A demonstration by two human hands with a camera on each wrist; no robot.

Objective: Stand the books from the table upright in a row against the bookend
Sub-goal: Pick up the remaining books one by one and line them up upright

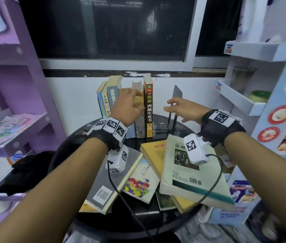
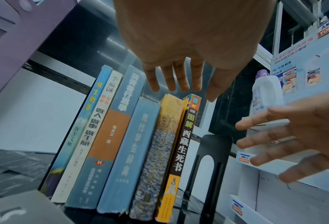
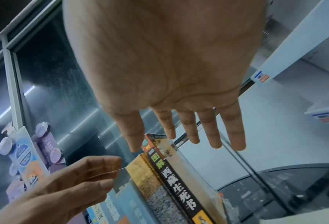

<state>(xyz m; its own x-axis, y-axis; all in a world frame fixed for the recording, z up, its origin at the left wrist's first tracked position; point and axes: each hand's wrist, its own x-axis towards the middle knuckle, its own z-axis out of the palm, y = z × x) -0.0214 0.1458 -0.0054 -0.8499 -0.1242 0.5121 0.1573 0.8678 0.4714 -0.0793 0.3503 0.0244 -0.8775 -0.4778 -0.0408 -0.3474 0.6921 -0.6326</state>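
Several books stand in a leaning row (image 1: 148, 106) at the back of the round black table (image 1: 103, 223); the black-and-orange spine (image 2: 182, 144) is the rightmost. The black metal bookend (image 1: 177, 92) stands upright a short gap to its right. My left hand (image 1: 137, 100) is spread at the tops of the middle books, fingers (image 2: 171, 81) straight, gripping nothing. My right hand (image 1: 172, 106) hovers with its fingers spread in front of the bookend (image 2: 215, 145), empty. Lying flat at the front are a grey book (image 1: 114, 179), a colourful one (image 1: 142, 181), a yellow one (image 1: 154, 151) and a large pale one (image 1: 191, 172).
A purple shelf unit (image 1: 7, 134) stands close on the left and a white display rack (image 1: 240, 95) on the right. The white wall and a dark window are right behind the row. Wrist camera cables trail over the flat books.
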